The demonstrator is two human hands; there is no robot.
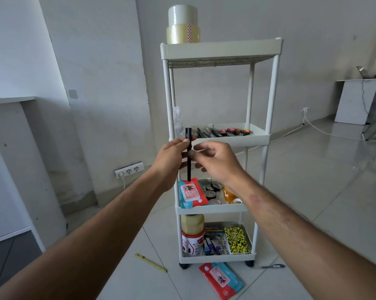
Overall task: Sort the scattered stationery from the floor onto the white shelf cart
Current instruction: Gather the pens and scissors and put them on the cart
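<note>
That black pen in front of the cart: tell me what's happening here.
A person stands facing the white shelf cart, holding a black pen upright in front of its second shelf. The left hand grips the pen, and the right hand pinches it too. The shelves already hold tape rolls, markers and a wipes pack. Still on the floor: a yellow pencil, another wipes pack and a dark pen.

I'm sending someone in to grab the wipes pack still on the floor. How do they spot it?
Find the white shelf cart. On the tiles by its front wheels lies the wipes pack, red and blue with a pale label. Its twin lies on a shelf; the floor's yellow pencil and dark pen are thin.
</note>
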